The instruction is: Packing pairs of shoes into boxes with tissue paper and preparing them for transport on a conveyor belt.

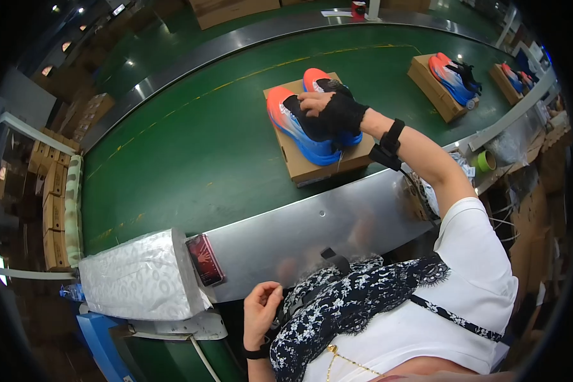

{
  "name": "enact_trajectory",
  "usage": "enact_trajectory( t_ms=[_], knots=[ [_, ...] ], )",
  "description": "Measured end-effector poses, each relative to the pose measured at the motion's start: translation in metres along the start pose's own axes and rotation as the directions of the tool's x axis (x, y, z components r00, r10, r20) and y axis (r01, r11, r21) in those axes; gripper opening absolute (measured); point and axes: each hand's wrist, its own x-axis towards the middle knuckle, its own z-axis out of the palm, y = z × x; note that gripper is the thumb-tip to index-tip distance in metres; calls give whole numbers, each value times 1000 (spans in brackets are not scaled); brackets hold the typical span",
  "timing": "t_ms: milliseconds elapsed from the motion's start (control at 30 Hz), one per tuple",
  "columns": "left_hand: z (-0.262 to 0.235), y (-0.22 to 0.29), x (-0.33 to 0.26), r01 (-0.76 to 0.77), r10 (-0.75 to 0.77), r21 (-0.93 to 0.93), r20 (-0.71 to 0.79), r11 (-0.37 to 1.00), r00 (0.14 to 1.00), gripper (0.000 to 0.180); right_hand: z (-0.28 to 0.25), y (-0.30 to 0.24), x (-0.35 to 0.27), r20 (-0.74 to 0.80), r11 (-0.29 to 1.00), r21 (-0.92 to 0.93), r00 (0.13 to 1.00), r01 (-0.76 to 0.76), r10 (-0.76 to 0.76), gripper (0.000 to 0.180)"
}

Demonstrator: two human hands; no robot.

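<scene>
A pair of orange-and-blue running shoes (284,125) with black collars stands on a brown cardboard shoebox (286,158) on the green conveyor belt. Reaching in from the right, my right hand (334,113), in a black fingerless glove, lies over the shoe openings with its bent fingers on the left shoe; the glove and wrist partly cover the other shoe. My left hand (261,311) is low in front of my floral apron (337,302), its fingers curled and the thumb against them. Nothing shows in that hand, and it is apart from the shoes.
More shoes (452,77) stand on boxes farther right along the belt. A metal ledge (299,232) runs along the near side, with a red-and-black phone (205,260) beside a plastic-wrapped white bundle (137,277). Green tape (486,161) lies at right; stacked boxes (54,213) stand at left.
</scene>
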Motion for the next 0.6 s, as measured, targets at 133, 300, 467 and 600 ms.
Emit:
enact_trajectory(
  t_ms=[133,300,467,600],
  knots=[
    [9,-12,-5,41,-42,-74,-1,996,999,16,-22,-1,35,72,925,270,963,-268,259,20],
    [19,-8,2,17,-18,-90,-11,996,1000,16,-29,15,51,167,896,337,955,-290,246,21],
    [26,-10,6,54,-59,73,80,996,995,21,-35,-5,29,187,834,464,953,-298,237,23],
    [29,-10,4,17,-52,200,167,980,985,26,-66,14,10,60,869,377,944,-321,323,21]
  ],
)
